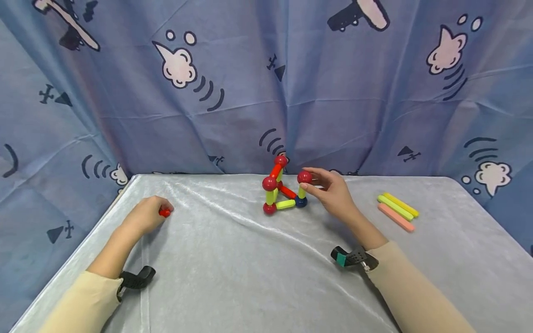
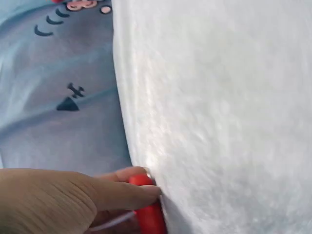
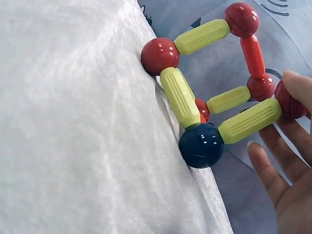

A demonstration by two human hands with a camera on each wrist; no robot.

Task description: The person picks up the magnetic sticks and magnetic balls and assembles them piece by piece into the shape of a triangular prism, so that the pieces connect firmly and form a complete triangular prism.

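Note:
Toward the back of the table stands a frame of magnetic rods and balls, with red balls [image 1: 269,183] at several corners. One low corner is a dark blue ball [image 3: 201,145]. From it rises a yellow-green rod [image 3: 249,120], topped by a red ball [image 1: 304,177]. My right hand [image 1: 335,194] pinches that top ball between thumb and fingers. Over at the table's left side, my left hand [image 1: 146,215] grips a red rod [image 2: 152,218], thumb along it in the left wrist view; the fingers partly hide the rod.
Right of the frame lie three loose rods: a yellow rod [image 1: 400,204], a yellow-green rod [image 1: 394,207] and a salmon-pink rod [image 1: 395,217]. A pale plush cloth [image 1: 233,268] covers the table. Behind it hangs a blue patterned curtain [image 1: 241,83].

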